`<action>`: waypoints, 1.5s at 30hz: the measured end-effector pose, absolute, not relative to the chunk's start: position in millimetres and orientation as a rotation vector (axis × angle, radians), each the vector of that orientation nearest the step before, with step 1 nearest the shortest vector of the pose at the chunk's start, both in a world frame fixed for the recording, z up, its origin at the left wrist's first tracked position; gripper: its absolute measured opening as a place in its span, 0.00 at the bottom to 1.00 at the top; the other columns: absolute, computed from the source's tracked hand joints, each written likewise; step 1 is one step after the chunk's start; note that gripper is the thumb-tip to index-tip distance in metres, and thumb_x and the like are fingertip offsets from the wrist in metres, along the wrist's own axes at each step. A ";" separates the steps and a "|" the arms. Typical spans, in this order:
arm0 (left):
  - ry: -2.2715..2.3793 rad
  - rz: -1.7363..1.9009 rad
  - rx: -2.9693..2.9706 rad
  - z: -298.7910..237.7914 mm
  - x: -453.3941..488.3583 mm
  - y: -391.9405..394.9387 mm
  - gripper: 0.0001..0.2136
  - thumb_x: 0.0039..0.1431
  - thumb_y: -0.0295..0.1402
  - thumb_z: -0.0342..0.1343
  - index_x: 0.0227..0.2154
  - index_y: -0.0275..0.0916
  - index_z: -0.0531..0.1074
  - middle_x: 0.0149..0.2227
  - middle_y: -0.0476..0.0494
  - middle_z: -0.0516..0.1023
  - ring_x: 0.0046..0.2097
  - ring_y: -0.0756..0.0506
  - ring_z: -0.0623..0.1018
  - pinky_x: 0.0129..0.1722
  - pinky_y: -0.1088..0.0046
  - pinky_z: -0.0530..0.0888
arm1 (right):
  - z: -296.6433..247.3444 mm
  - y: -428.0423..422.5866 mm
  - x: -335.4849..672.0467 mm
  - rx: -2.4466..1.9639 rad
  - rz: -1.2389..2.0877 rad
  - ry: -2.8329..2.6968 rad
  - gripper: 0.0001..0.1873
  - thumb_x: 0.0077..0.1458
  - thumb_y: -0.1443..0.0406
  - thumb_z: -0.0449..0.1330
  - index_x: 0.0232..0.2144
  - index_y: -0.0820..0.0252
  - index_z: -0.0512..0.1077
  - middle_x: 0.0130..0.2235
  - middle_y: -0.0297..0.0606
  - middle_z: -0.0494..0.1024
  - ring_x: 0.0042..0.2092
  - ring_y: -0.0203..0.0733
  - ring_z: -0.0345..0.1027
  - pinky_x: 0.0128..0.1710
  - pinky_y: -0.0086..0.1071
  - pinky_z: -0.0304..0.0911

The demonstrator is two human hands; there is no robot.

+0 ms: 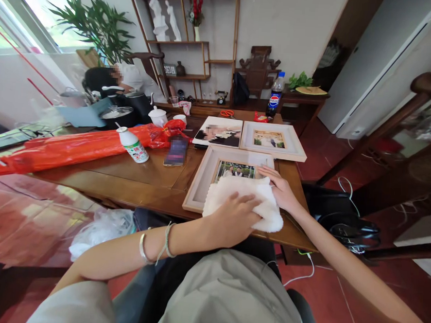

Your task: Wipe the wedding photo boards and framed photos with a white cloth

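Observation:
A light wooden picture frame (195, 192) with a photo of two people lies near the table's front edge. Over its lower right part is spread a fluffy white cloth (221, 191). My left hand (235, 221) presses down on the cloth, fingers curved into it and slightly apart. At the frame's right side, my right hand (279, 189) grips the rim, its fingers reaching over toward the photo; the thumb is hidden. Behind lie a second light wooden frame (296, 146) and a white-edged photo panel (217, 132).
A white bottle (132, 144) and a phone (175, 151) stand and lie to the left, beside a long red plastic-wrapped bundle (78, 143). Farther back are orange-handled scissors (226, 113), a cola bottle (275, 97), a white teapot (157, 116) and dark pots (116, 115).

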State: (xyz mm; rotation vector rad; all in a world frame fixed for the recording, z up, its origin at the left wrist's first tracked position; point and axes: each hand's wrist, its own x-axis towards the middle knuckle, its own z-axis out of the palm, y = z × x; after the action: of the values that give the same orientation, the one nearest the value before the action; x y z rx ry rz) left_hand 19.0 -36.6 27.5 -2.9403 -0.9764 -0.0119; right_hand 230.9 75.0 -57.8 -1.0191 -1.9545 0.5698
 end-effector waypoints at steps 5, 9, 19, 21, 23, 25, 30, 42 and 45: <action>-1.243 0.145 -2.679 17.0 26.6 -6.2 0.13 0.63 0.28 0.48 0.47 0.39 0.73 0.64 0.38 0.59 0.64 0.34 0.60 0.56 0.47 0.65 | -59.4 75.1 228.3 -1.056 0.538 -1.947 0.23 0.52 0.72 0.51 0.47 0.55 0.75 0.55 0.39 0.74 0.61 0.48 0.60 0.63 0.52 0.51; -1.206 0.129 -2.671 15.6 35.5 -17.3 0.13 0.62 0.29 0.50 0.45 0.40 0.75 0.65 0.38 0.57 0.64 0.30 0.59 0.55 0.46 0.66 | -57.7 73.7 228.1 -1.063 0.552 -1.937 0.23 0.52 0.71 0.51 0.47 0.53 0.75 0.55 0.37 0.73 0.61 0.48 0.61 0.63 0.51 0.52; -0.935 0.027 -2.765 21.8 42.4 -64.4 0.12 0.63 0.29 0.49 0.43 0.42 0.77 0.63 0.37 0.61 0.61 0.28 0.64 0.52 0.46 0.70 | -55.4 74.2 230.6 -1.021 0.585 -1.964 0.22 0.54 0.70 0.52 0.49 0.50 0.74 0.56 0.35 0.73 0.62 0.47 0.59 0.63 0.51 0.51; -1.051 0.103 -2.738 18.1 37.3 -47.2 0.14 0.63 0.27 0.48 0.44 0.42 0.77 0.63 0.39 0.61 0.61 0.29 0.64 0.52 0.46 0.70 | -56.0 73.6 229.1 -1.049 0.565 -1.953 0.23 0.54 0.71 0.51 0.50 0.51 0.74 0.56 0.36 0.73 0.62 0.46 0.59 0.64 0.51 0.50; -1.181 0.179 -2.693 14.2 29.9 -24.1 0.14 0.63 0.24 0.47 0.44 0.40 0.76 0.64 0.39 0.59 0.62 0.29 0.63 0.53 0.46 0.69 | -56.6 73.1 228.2 -1.072 0.556 -1.943 0.23 0.54 0.71 0.51 0.50 0.52 0.73 0.57 0.36 0.72 0.62 0.46 0.59 0.64 0.51 0.50; -1.280 0.203 -2.630 10.6 21.5 1.4 0.15 0.61 0.22 0.47 0.45 0.37 0.75 0.65 0.38 0.56 0.63 0.28 0.61 0.55 0.46 0.67 | -57.2 73.2 228.1 -1.078 0.559 -1.945 0.23 0.54 0.71 0.51 0.50 0.52 0.73 0.57 0.36 0.72 0.62 0.47 0.59 0.64 0.52 0.50; -1.249 0.030 -2.579 4.3 12.7 58.1 0.16 0.61 0.19 0.46 0.47 0.36 0.73 0.66 0.39 0.53 0.65 0.31 0.56 0.58 0.48 0.64 | -59.1 74.8 229.4 -1.049 0.544 -1.962 0.23 0.53 0.71 0.51 0.50 0.54 0.73 0.56 0.38 0.72 0.62 0.48 0.59 0.64 0.53 0.51; -1.120 0.185 -2.714 23.6 31.1 10.6 0.13 0.60 0.21 0.49 0.44 0.35 0.75 0.62 0.34 0.62 0.60 0.30 0.65 0.51 0.51 0.71 | -56.9 72.7 228.4 -1.085 0.525 -1.952 0.24 0.52 0.72 0.52 0.50 0.53 0.73 0.57 0.38 0.72 0.61 0.48 0.60 0.63 0.52 0.51; -0.894 0.138 -2.846 35.7 20.8 -33.3 0.10 0.58 0.25 0.53 0.40 0.39 0.77 0.61 0.39 0.64 0.59 0.34 0.66 0.51 0.58 0.71 | -55.1 71.7 228.8 -1.083 0.549 -1.961 0.24 0.53 0.71 0.52 0.51 0.51 0.72 0.58 0.36 0.71 0.62 0.47 0.59 0.64 0.51 0.50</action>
State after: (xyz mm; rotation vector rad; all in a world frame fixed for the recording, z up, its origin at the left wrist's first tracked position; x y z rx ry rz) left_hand 20.8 -33.3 35.7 -2.8463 -0.8935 0.1384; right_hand 228.8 71.7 -55.1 -1.0833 -1.9606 0.5487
